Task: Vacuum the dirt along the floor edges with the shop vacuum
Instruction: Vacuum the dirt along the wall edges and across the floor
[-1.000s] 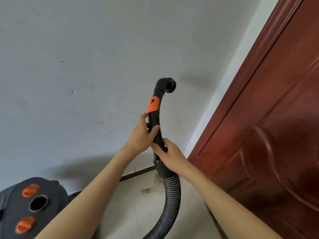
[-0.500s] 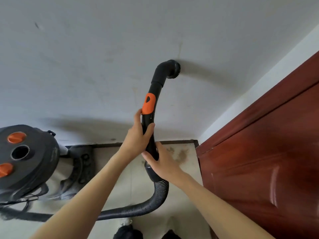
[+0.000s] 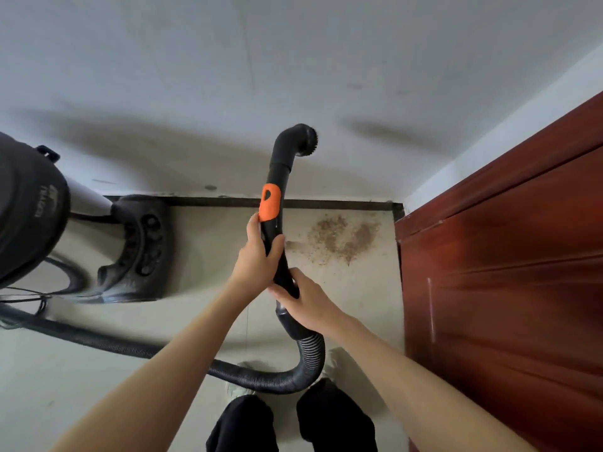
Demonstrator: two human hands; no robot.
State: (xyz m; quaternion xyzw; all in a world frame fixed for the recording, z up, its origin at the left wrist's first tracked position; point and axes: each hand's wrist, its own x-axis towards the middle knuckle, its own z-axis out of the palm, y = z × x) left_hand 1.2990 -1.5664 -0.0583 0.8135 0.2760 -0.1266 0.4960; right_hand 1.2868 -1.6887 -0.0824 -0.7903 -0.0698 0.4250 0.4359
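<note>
Both hands are gripping the rigid wand (image 3: 275,243) of the shop vacuum (image 3: 29,207): the left hand (image 3: 257,259) is curling round it just below the orange slider (image 3: 270,202), and the right hand (image 3: 310,301) is wrapping the cuff where the ribbed hose (image 3: 306,360) is joining.

The brush nozzle (image 3: 308,138) is pointing at the wall (image 3: 293,60), well above the floor (image 3: 202,262). The dirt patch (image 3: 339,238) is lying in the corner, against the dark baseboard (image 3: 326,203) and beside the red door (image 3: 505,272).

Risks, as judged:
- The nozzle is likely scuffing the wall if lowered carelessly.
- Bristles may be scattering the loose grit rather than lifting it.
- The hose is looping past the feet (image 3: 238,386); stepping forward may be causing a trip or tugging the canister.

The door edge and baseboard are crowding the corner, limiting nozzle angle there.
</note>
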